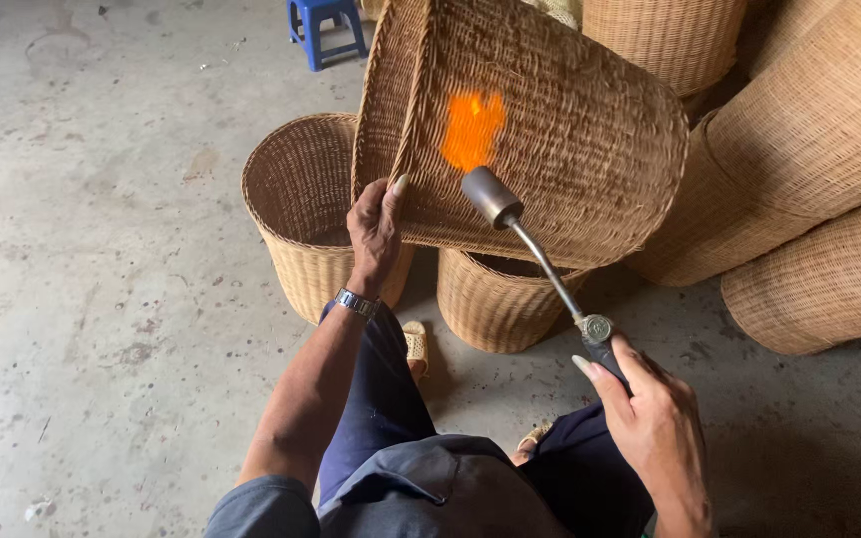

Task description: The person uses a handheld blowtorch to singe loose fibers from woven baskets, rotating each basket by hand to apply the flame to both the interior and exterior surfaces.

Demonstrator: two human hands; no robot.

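My left hand grips the rim of a tall woven wicker basket, holding it tilted on its side above the floor. My right hand holds the handle of a metal gas torch, whose nozzle points at the basket's side. An orange flame licks the weave just above the nozzle. A wristwatch sits on my left wrist.
Two upright wicker baskets stand on the concrete floor under the held one. Several more baskets lie stacked at the right and back. A blue plastic stool stands at the top. My knees and sandalled feet are below.
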